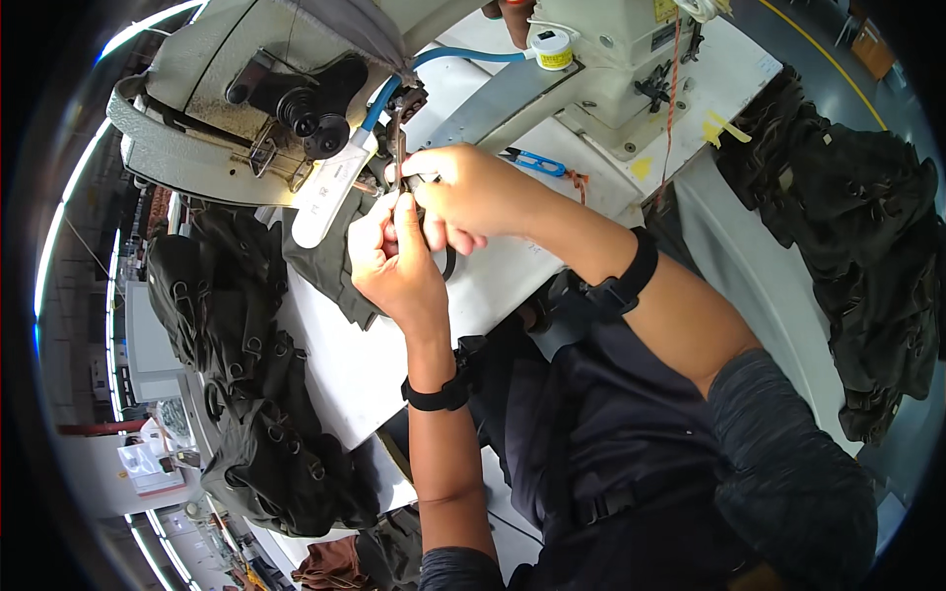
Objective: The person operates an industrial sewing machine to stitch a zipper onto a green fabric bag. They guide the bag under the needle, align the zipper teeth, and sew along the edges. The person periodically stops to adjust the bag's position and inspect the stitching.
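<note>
Under the head of a sewing machine, my two hands meet close to the needle area. My left hand is closed in a pinch, thumb stretched forward, on a piece of dark green fabric that spreads out to its left over the white table. Coming in from the right, my right hand has its fingers curled and pinched at the same work, just beside the presser foot. A dark edge of the piece shows below the right fingers. The exact spot between the fingertips is mostly hidden.
Blue-handled thread snips lie right of my hands. A small white round container sits on the machine bed. Dark bags with metal rings are heaped at left, and more dark pieces pile up at right. An orange cord hangs nearby.
</note>
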